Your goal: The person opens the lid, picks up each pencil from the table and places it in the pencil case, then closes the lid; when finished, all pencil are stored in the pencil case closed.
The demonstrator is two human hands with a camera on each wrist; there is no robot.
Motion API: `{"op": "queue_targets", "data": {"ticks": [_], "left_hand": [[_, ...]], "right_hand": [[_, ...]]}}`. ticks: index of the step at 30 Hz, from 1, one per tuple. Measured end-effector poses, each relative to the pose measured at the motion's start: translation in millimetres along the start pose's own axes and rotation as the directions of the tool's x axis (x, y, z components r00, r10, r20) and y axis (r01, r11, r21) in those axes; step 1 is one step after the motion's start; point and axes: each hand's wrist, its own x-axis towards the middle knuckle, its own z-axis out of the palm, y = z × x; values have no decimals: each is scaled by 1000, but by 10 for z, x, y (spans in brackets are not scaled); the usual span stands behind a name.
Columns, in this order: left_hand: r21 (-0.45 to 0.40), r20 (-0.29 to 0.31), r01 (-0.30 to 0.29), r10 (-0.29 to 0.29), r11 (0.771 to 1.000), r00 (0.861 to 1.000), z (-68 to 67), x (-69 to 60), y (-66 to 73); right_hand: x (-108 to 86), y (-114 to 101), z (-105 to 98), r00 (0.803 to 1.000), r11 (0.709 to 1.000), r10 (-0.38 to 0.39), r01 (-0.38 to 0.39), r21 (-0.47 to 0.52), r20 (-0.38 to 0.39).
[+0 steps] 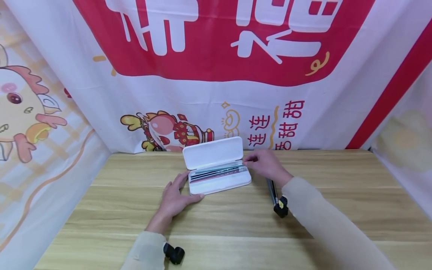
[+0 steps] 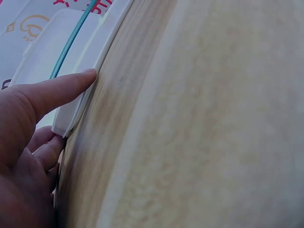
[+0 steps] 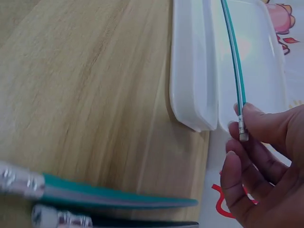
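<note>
A white pencil case [image 1: 219, 185] lies with its lid [image 1: 212, 153] raised and several dark and red pencils [image 1: 214, 175] inside. My left hand [image 1: 173, 200] holds its left end; in the left wrist view the thumb of that hand [image 2: 19, 118] rests along the front edge of the case [image 2: 71, 111] and the fingers curl at the corner. At the case's right end, my right hand [image 1: 268, 165] pinches a green pencil [image 3: 235, 61] by its eraser end. In the right wrist view, thumb and fingertips of this hand [image 3: 278, 130] meet on the pencil, which extends over the case.
A green pencil [image 3: 118, 197] and a dark one lie on the wooden table [image 1: 219, 225], beneath my right wrist. Behind the table hangs a printed red and white cloth [image 1: 209, 90]. Cloth also covers both sides.
</note>
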Motion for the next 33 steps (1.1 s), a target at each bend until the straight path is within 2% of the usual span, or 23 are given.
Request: {"op": "queue_targets", "data": {"ticks": [5, 12, 19, 33], "left_hand": [[-3, 3, -5, 5, 1000, 1000, 1, -17, 12], [3, 1, -15, 15, 1000, 1000, 14, -29, 27], [5, -2, -14, 14, 1000, 1000, 24, -28, 25], [2, -7, -12, 12, 1000, 1000, 2, -33, 35]], "right_hand": [[88, -52, 106, 1000, 999, -22, 22, 25, 6], [141, 16, 161, 998, 997, 25, -29, 72, 58], [185, 49, 255, 999, 998, -26, 25, 51, 30], [183, 3, 295, 999, 1000, -20, 19, 21, 45]]}}
